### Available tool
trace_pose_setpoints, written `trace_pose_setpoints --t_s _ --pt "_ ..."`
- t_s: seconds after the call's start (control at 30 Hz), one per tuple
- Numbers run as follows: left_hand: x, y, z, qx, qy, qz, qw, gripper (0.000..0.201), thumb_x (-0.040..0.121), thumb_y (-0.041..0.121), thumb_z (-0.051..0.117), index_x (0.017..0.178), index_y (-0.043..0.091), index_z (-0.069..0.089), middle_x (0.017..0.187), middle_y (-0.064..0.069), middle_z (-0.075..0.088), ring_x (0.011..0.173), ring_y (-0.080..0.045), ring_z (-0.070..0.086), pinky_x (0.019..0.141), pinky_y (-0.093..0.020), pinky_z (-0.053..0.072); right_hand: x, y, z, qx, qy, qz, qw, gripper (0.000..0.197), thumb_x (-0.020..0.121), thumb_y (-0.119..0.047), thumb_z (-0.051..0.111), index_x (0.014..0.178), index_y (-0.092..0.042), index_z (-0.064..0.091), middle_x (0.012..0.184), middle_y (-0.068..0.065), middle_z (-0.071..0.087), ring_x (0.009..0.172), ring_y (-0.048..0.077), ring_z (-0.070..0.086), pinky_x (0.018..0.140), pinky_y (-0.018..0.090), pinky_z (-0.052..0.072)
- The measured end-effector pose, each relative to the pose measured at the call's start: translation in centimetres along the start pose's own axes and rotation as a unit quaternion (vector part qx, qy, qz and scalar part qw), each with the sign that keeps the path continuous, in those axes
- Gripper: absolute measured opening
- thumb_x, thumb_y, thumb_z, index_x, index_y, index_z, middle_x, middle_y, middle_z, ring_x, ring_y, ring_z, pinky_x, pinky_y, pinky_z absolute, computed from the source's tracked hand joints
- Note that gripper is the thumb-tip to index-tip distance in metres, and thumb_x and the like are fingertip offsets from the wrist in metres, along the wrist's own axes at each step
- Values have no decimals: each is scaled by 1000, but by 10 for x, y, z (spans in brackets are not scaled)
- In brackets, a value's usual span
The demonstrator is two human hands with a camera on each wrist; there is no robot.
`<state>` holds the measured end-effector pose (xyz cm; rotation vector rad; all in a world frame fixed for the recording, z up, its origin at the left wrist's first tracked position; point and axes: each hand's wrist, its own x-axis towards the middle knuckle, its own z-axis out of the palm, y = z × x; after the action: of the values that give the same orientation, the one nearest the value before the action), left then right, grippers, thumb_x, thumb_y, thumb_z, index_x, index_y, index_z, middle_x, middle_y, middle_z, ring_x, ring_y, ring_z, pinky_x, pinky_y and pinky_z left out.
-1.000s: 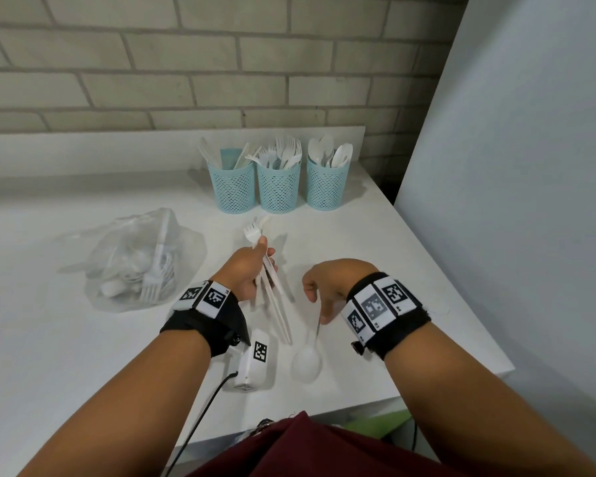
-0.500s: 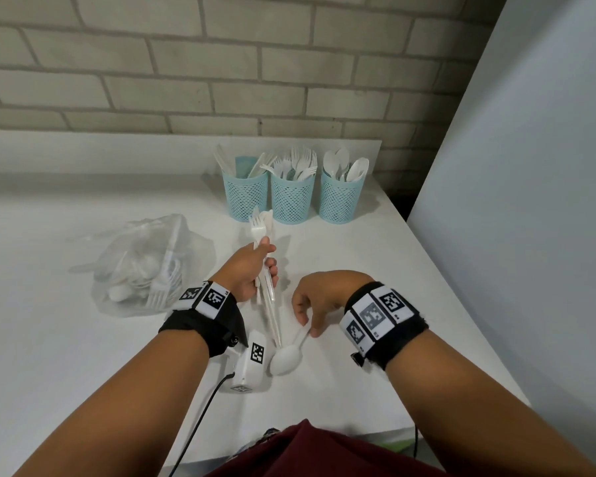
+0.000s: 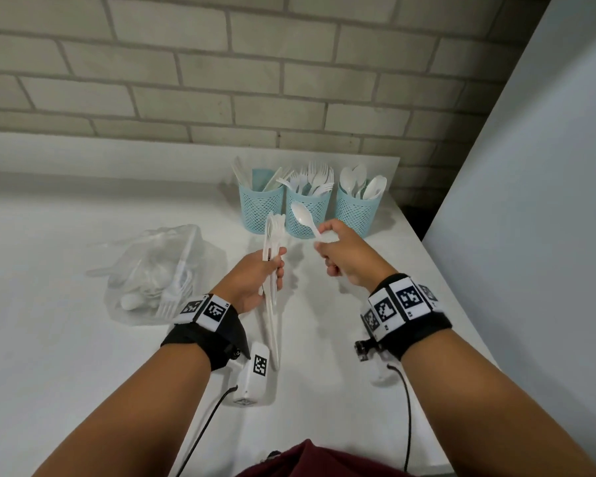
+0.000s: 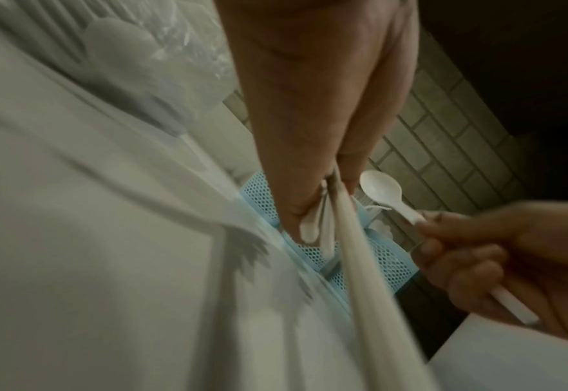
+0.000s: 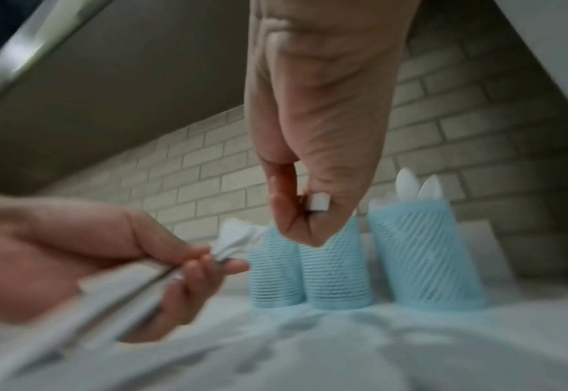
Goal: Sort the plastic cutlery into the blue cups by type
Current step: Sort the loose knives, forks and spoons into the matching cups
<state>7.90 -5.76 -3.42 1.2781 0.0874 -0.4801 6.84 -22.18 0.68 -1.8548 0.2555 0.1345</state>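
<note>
Three blue mesh cups stand in a row at the table's far edge: the left cup (image 3: 260,207) holds knives, the middle cup (image 3: 308,211) forks, the right cup (image 3: 356,211) spoons. My left hand (image 3: 255,280) grips a bundle of white forks (image 3: 273,235) by the handles, tines up, in front of the cups. My right hand (image 3: 341,254) pinches a white spoon (image 3: 303,216) by its handle, bowl raised toward the middle and right cups. The spoon (image 4: 381,191) also shows in the left wrist view; its handle end (image 5: 319,202) shows in the right wrist view.
A clear plastic bag (image 3: 159,273) with more white cutlery lies on the white table (image 3: 49,339) to the left. A brick wall runs behind the cups. A pale panel (image 3: 530,201) stands along the table's right edge. A small white tagged device (image 3: 255,373) hangs under my left wrist.
My right hand has lifted the spoon off the table and turned it bowl-up toward the cups. My left hand has carried the forks forward. The head view has tilted up.
</note>
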Motion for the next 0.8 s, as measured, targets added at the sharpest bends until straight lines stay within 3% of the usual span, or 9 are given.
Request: trace_pose_setpoints --t_s 0.07,0.13,0.2,0.33,0.4,0.47,0.57,0.7,0.8 --pt "1 0 5 20 8 34 999 18 98 4 39 112 7 50 70 -3 45 60 -11 43 53 -20 42 5 -1 16 56 6 15 998 22 90 -20 60 109 -19 50 63 0 44 44 10 32 42 23 28" --pt "3 0 9 37 6 55 998 15 99 4 39 108 8 51 69 -4 45 58 -11 42 51 -19 40 9 -2 29 100 -1 28 995 28 87 -30 66 103 -14 50 53 -4 42 37 7 30 37 20 25" --pt "3 0 13 54 -5 65 996 17 99 4 38 101 11 54 67 -3 46 56 -11 43 50 -19 40 11 -4 38 125 -2 14 992 24 85 -29 68 89 -12 52 53 -3 47 32 5 31 33 16 23" --pt "6 1 18 58 -14 73 996 15 98 7 41 94 11 55 71 -4 51 57 -9 45 50 -18 40 21 -4 45 121 40 -6 992 27 83 -24 69 99 -6 57 68 6 58 28 3 37 33 14 31" --pt "8 1 18 50 -15 70 996 14 98 10 45 94 10 58 76 -6 53 60 -9 45 54 -18 41 27 -4 43 119 51 -2 992 12 86 -18 64 89 -9 57 63 3 55 26 1 38 33 13 31" --pt "10 2 17 33 -13 60 998 14 97 15 47 93 11 60 76 -5 55 61 -9 46 56 -18 42 32 -3 40 138 44 0 990 9 89 -12 56 80 -11 55 57 0 51 27 1 39 34 15 31" --pt "11 1 15 -10 -5 41 999 15 97 18 49 92 10 61 72 -4 55 58 -9 48 53 -18 44 36 -3 39 151 23 11 988 12 90 -10 51 79 -11 55 51 -3 48 32 3 40 36 18 33" --pt "11 -1 11 -16 4 31 999 14 95 17 51 91 9 63 72 -4 55 56 -10 50 52 -21 45 41 1 38 182 -15 29 983 13 95 -7 47 85 -11 55 62 0 43 49 8 36 37 16 31" --pt "11 0 12 -4 13 25 1000 13 95 17 52 93 9 62 71 -4 58 57 -10 54 56 -24 46 43 2 34 239 -13 50 970 16 97 -5 41 90 -9 55 67 1 41 52 8 33 36 15 28"
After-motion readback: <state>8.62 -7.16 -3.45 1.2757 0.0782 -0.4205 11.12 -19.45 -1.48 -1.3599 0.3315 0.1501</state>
